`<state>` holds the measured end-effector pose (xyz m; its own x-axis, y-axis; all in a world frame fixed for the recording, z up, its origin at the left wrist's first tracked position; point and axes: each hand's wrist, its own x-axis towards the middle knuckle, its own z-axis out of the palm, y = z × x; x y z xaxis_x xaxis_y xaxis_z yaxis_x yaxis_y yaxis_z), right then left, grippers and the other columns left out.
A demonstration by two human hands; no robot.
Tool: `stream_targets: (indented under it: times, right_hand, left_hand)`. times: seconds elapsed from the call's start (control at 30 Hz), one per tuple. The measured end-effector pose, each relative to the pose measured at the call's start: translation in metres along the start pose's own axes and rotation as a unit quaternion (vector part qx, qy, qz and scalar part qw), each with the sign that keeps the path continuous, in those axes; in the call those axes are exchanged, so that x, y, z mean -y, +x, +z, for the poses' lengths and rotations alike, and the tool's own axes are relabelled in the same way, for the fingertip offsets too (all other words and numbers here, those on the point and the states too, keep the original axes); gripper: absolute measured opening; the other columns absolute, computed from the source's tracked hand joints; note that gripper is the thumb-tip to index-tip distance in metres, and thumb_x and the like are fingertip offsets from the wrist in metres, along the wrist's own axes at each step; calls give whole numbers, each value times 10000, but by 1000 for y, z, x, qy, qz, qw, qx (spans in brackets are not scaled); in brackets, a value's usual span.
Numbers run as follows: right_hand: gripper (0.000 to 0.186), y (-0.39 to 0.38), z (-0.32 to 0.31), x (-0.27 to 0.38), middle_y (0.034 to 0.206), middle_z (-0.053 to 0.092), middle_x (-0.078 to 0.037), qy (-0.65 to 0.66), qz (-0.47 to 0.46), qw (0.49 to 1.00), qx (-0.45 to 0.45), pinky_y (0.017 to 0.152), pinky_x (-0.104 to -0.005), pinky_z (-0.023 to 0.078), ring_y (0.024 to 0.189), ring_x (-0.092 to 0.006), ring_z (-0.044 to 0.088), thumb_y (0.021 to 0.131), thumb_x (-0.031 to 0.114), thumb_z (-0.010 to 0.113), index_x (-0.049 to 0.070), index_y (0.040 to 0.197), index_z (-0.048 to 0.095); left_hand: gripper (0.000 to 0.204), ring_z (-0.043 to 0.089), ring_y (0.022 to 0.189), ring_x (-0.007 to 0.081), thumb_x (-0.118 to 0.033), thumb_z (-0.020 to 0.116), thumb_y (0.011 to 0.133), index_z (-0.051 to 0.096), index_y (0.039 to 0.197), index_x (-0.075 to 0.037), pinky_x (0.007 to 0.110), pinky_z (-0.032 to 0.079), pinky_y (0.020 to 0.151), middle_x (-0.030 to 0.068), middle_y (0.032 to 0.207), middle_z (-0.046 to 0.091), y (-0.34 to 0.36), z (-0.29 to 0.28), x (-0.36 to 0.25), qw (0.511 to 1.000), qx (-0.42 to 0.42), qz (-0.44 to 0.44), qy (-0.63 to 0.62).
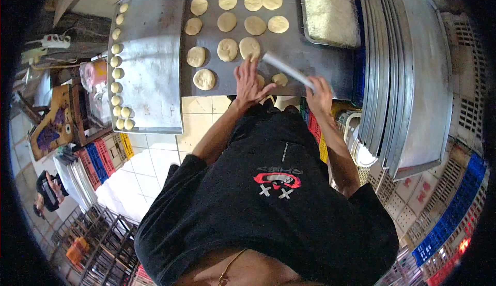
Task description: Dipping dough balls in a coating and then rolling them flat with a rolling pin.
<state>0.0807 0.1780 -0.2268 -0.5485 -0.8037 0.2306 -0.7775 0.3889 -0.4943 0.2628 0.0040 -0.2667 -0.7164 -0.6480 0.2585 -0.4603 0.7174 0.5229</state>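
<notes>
Flattened dough rounds lie in rows on a dark metal work surface. My left hand is open, its fingers spread, with the fingertips at the lower edge of one dough round. Another piece of dough is partly hidden beside that hand. My right hand grips one end of a slim pale rolling pin, which slants up and left toward the same round. Below the pin, a smaller dough piece sits near the front edge.
On the left, a metal tray carries small dough balls along its left side. A tray of pale shreds stands at the back right. Stacked metal trays rise to the right. Plastic crates and a person are at far left.
</notes>
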Motion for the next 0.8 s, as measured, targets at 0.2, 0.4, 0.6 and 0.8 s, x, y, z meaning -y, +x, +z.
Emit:
stream_targets:
  times: [0.2, 0.4, 0.6, 0.8]
  right_hand:
    - [574, 5, 55, 1, 1331, 514, -165, -1, -172, 979, 110, 1003, -470, 390, 1207, -331, 501, 857, 258, 637, 6, 1346, 470]
    - [785, 96, 101, 10, 1521, 270, -228, -88, -109, 985, 97, 1149, -542, 148, 1431, -346, 222, 946, 496, 458, -55, 1461, 239]
    - [803, 137, 121, 6, 1513, 268, -247, -78, -98, 992, 35, 1130, -549, 192, 1410, -376, 254, 952, 538, 409, -67, 1455, 243]
    - [766, 5, 80, 8, 1530, 225, -254, -23, -120, 986, 116, 1126, -520, 222, 1409, -384, 260, 931, 414, 490, -50, 1472, 210]
  left_hand:
    - [672, 197, 1442, 340, -353, 454, 956, 264, 1450, 61, 523, 123, 1157, 238, 1522, 261, -36, -10, 7, 992, 68, -69, 79]
    - [700, 142, 1462, 319, -399, 392, 968, 222, 1469, 59, 546, 60, 1163, 220, 1547, 214, 45, 8, 36, 968, 51, -116, 215]
    - [766, 137, 1467, 285, -475, 375, 954, 180, 1488, 38, 559, 40, 1159, 199, 1563, 181, 62, 10, 53, 961, -9, -106, 257]
    - [739, 194, 1443, 349, -397, 479, 945, 216, 1474, 48, 515, 135, 1160, 225, 1546, 213, -43, 3, -10, 986, 39, -106, 120]
